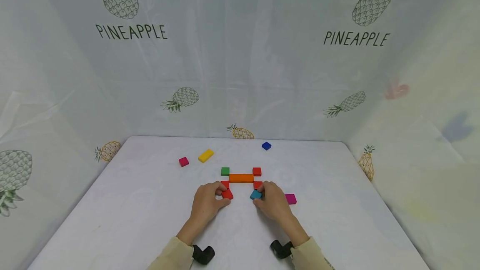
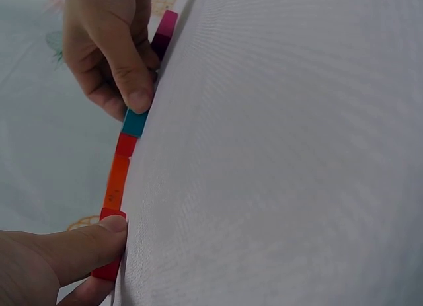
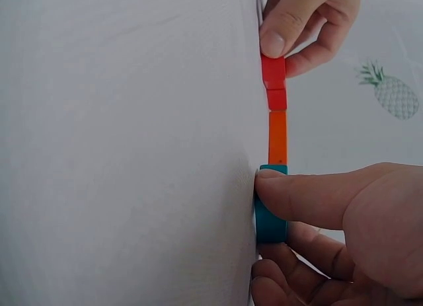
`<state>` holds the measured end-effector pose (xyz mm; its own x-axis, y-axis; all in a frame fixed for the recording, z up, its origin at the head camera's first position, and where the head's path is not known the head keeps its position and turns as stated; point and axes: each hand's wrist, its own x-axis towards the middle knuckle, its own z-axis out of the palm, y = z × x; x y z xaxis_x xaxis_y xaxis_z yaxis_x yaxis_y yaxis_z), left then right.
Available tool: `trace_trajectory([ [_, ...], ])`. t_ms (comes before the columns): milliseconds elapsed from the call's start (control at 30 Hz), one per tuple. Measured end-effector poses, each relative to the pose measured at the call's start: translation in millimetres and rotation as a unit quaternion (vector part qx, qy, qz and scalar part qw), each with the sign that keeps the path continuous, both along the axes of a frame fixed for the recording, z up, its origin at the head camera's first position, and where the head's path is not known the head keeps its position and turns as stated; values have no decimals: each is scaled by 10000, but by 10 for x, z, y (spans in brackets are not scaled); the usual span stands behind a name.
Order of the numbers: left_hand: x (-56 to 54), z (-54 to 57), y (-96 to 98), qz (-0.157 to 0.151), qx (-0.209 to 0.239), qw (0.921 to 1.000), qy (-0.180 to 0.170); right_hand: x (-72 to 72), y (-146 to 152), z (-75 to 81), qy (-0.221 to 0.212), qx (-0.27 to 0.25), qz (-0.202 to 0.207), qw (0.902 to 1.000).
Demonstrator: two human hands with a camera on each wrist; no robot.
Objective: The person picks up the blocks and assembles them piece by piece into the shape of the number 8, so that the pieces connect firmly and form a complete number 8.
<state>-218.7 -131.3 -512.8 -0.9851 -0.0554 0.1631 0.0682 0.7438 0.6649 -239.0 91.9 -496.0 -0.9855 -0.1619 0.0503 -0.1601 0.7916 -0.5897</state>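
Note:
An orange bar-shaped block point(image 1: 241, 178) lies on the table, with a green block point(image 1: 225, 171) and a red block point(image 1: 256, 171) at its far corners. At its near corners are two more red blocks, one left point(image 1: 224, 184) and one right point(image 1: 257, 185). My left hand point(image 1: 205, 202) pinches a red block point(image 1: 227, 194), slightly turned, just below the near-left one. Between right thumb and fingers, my right hand point(image 1: 275, 203) holds a teal block point(image 1: 256, 194), tilted against the near-right corner. The wrist views show both held blocks down at the tabletop.
A magenta block point(image 1: 291, 199) lies just right of my right hand. Farther back are a crimson block point(image 1: 183, 161), a yellow block point(image 1: 205, 156) and a blue block point(image 1: 266, 146). A pineapple-print curtain point(image 1: 240, 61) borders the white table point(image 1: 131, 203).

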Motion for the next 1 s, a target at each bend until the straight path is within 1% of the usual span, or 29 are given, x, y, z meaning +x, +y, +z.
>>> trace_trajectory([
  [300, -19, -20, 3, 52, -56, 10000, 41, -5, 5, -6, 12, 10, 1, 10000],
  [533, -33, -32, 2, 136, -80, 9999, -62, -10, 2, -8, 17, 37, 11, 10000],
  [800, -18, 1, 9, 157, -58, 9998, -134, 0, -4, 2, 17, -20, -13, 10000],
  [1000, -8, 13, 11, 137, -50, 9998, -121, 0, -2, -14, 37, -7, -17, 10000],
])
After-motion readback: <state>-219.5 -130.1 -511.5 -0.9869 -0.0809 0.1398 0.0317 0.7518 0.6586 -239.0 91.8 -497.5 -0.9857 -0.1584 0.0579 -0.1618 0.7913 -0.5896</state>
